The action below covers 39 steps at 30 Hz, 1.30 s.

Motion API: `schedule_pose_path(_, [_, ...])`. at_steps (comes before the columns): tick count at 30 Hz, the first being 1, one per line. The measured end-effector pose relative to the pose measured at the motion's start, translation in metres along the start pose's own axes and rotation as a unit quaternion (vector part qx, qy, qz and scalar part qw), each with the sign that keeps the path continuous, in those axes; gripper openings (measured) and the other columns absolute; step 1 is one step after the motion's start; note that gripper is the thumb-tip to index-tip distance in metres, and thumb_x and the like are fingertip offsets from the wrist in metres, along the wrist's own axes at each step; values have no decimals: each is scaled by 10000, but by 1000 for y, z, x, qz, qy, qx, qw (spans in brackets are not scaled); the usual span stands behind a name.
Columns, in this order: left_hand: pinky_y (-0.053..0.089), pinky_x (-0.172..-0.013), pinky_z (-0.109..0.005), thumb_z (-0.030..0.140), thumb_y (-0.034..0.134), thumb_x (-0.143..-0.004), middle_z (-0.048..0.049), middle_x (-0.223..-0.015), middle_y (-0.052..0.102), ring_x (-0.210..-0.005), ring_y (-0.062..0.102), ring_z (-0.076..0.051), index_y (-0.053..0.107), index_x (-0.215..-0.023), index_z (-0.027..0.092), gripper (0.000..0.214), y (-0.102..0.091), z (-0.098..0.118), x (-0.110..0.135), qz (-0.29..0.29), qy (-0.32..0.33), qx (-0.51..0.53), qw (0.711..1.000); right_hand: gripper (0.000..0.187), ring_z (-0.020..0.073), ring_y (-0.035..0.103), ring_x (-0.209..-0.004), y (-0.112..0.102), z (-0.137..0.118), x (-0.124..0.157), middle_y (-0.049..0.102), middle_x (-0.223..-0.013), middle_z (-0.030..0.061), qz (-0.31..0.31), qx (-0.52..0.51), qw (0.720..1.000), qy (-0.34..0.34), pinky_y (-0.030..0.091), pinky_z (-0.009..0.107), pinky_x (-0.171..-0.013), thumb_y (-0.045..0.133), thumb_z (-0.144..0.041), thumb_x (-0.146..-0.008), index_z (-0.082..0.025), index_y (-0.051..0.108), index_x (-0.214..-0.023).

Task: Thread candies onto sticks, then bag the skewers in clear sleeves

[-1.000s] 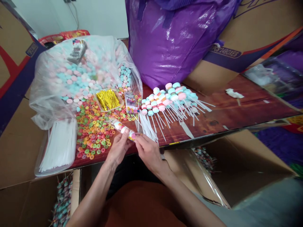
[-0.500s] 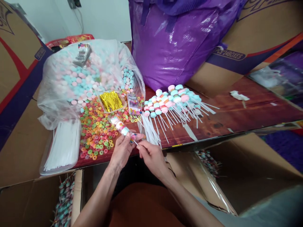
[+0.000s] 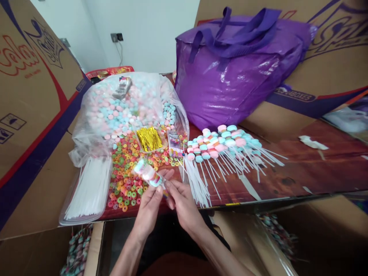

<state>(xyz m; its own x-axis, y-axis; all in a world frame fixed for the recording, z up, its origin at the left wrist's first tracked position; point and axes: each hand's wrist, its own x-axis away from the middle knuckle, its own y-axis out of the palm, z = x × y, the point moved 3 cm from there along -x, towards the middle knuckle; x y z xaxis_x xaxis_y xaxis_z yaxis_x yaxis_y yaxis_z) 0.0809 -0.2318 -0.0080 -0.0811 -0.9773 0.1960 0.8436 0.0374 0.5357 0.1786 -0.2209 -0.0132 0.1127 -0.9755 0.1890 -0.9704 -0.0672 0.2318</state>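
A candy skewer [image 3: 148,173] of pastel marshmallows and gummy rings, in a clear wrapper, is held tilted over the table's front edge. My left hand [image 3: 151,201] is closed around its lower end. Fingers of my right hand [image 3: 179,195] pinch the bottom of the wrapper beside it; the stick there is mostly hidden. Just beyond my hands lie loose gummy rings [image 3: 126,180] and a small tray of gold twist ties [image 3: 149,139]. To the right, unwrapped marshmallow skewers [image 3: 224,143] rest in a pile, their white sticks pointing toward me.
A clear bag of marshmallows [image 3: 115,111] lies behind the gummy rings. White sticks [image 3: 89,188] fill a plastic pack at left. A purple bag [image 3: 230,84] stands at the back, between large cardboard boxes [image 3: 34,126]. Open boxes holding wrapped skewers [image 3: 77,249] sit below the table edge.
My right hand has moved up from the stick to the lower wrapper, closer to my left hand. The camera view has shifted, so the scene sits lower and farther right.
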Motion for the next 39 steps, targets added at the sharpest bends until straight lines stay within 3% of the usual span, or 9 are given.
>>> schedule_pose_path(3, [523, -882, -364, 347, 671, -868, -75, -955, 721, -924, 662, -217, 722, -1025, 213, 213, -14, 12, 3, 30, 24, 41, 998, 447, 66, 303, -379, 20, -4, -2, 395, -436, -78, -107, -14, 993, 51, 241, 201, -409, 475, -526, -945, -204, 448, -636])
schedule_pose_path(7, [531, -686, -281, 366, 736, -815, 40, -623, 510, -559, 483, -95, 683, -868, 199, 183, -35, 25, -2, 112, 88, 106, 984, 345, 97, 468, -470, 24, -29, -18, 526, -521, -25, -241, 268, 931, -50, 338, 219, -502, 475, -250, -940, -187, 498, -602])
schedule_pose_path(9, [474, -592, -211, 359, 770, -786, 72, -566, 382, -510, 372, -63, 647, -806, 183, 216, -44, 29, -4, 152, 105, 112, 976, 326, 104, 460, -498, 21, -50, -42, 503, -518, -28, -176, 430, 872, -154, 320, 236, -533, 515, -124, -873, -183, 487, -554])
schedule_pose_path(12, [352, -482, -171, 363, 809, -741, 76, -576, 352, -512, 324, -55, 557, -734, 175, 314, -52, 29, -5, 178, 79, 95, 976, 266, 148, 565, -626, 24, -77, -90, 628, -671, 21, -35, 558, 801, -213, 363, 263, -593, 496, -112, -911, -187, 609, -681])
schedule_pose_path(15, [337, -491, -172, 363, 823, -723, 64, -626, 403, -549, 352, -57, 482, -725, 183, 386, -52, 23, -4, 176, 39, 88, 980, 148, 245, 664, -846, 38, -84, -137, 712, -935, 129, 11, 675, 724, -139, 414, 304, -629, 553, -161, -906, -181, 692, -857])
schedule_pose_path(17, [337, -508, -172, 345, 822, -728, 64, -651, 416, -566, 361, -57, 470, -760, 190, 386, -53, 17, -3, 179, 30, 97, 979, 97, 274, 686, -859, 46, -82, -157, 720, -925, 159, 3, 695, 712, -101, 442, 317, -636, 612, -165, -869, -166, 708, -862])
schedule_pose_path(24, [285, -489, -181, 364, 772, -785, 46, -637, 490, -518, 317, -42, 504, -722, 170, 337, -67, 12, -9, 155, 64, 122, 978, 236, 315, 688, -974, 47, -74, -170, 715, -1024, 181, -13, 698, 713, -61, 466, 326, -706, 570, -92, -848, -122, 674, -1057])
schedule_pose_path(29, [265, -481, -172, 334, 794, -763, 26, -673, 546, -505, 309, -26, 573, -732, 151, 289, -66, 14, -12, 152, 51, 141, 977, 191, 283, 669, -945, 41, -78, -167, 708, -1011, 157, -20, 675, 732, -90, 421, 307, -701, 505, -123, -896, -131, 665, -1000])
schedule_pose_path(39, [296, -484, -157, 298, 870, -653, -8, -734, 619, -508, 347, -16, 586, -784, 139, 351, -60, 13, -14, 170, 13, 166, 971, 177, 181, 600, -701, 26, -71, -180, 667, -736, 16, 10, 536, 827, -167, 394, 260, -642, 534, -75, -772, -175, 671, -821])
